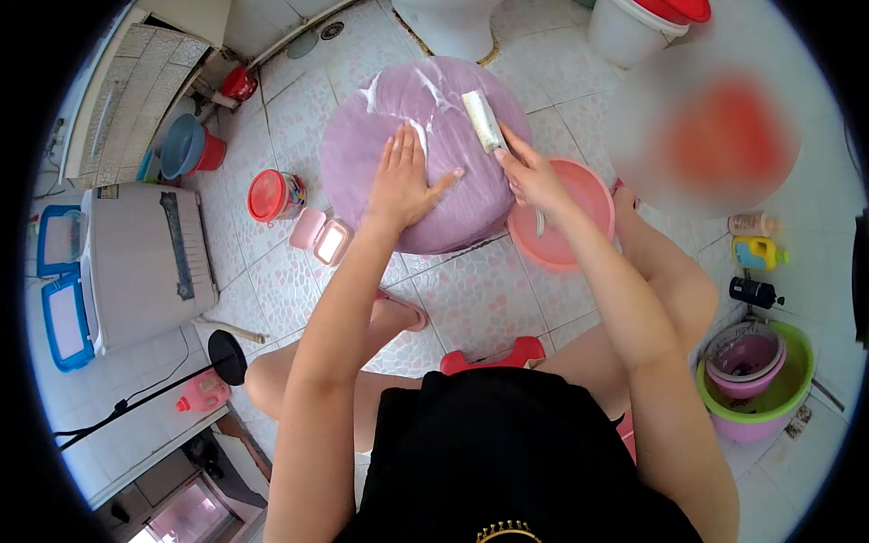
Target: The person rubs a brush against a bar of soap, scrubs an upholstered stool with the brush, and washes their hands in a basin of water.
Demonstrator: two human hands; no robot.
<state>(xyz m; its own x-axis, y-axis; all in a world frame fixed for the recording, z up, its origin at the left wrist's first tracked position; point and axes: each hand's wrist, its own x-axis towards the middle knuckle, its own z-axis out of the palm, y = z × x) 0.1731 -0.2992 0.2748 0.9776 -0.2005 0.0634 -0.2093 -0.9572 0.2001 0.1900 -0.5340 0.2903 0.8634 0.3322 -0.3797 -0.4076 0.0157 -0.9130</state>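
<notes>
A large round purple cushion (pixel 362 172) lies on the tiled floor, with streaks of white foam on its upper part. My left hand (pixel 404 185) is pressed flat on its middle, fingers spread and empty. My right hand (pixel 532 177) is closed round the handle of a white brush (pixel 483 121), whose head is at the cushion's upper right. Beside the cushion, below my right hand, is a pink basin (pixel 579 226) with a pale curved object inside. An open pink soap box (pixel 329 242) stands by the cushion's lower left edge.
A red-lidded bucket (pixel 268 196) stands left of the cushion. Further left are a white washing machine (pixel 145 262) and a blue basin (pixel 183 145). Bottles (pixel 757 253) and stacked basins (pixel 797 380) line the right wall. A toilet base (pixel 448 27) is behind the cushion.
</notes>
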